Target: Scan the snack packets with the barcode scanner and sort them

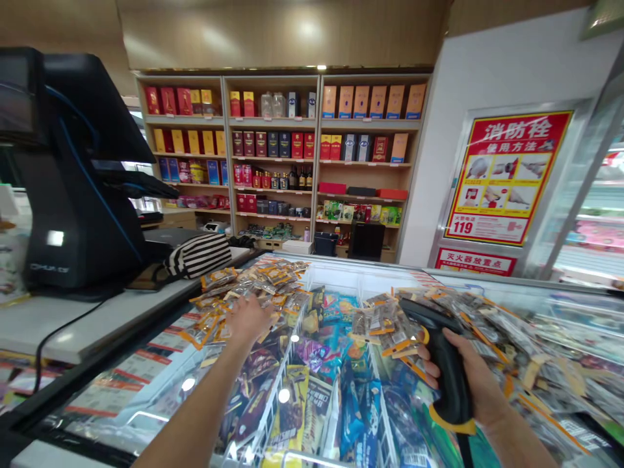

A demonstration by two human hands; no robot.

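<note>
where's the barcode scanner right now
In the head view, the barcode scanner is right of centre in the person's right hand, its head next to a pile of small orange-edged packets.

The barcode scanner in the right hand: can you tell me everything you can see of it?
The barcode scanner is pistol-shaped, black and plastic-looking, with yellow trim below its head and at the handle's base. A dark cable leaves that base. The right hand grips the handle, the head pointing away from the wearer. Small packets lie by the head; whether they touch it is unclear.
</note>
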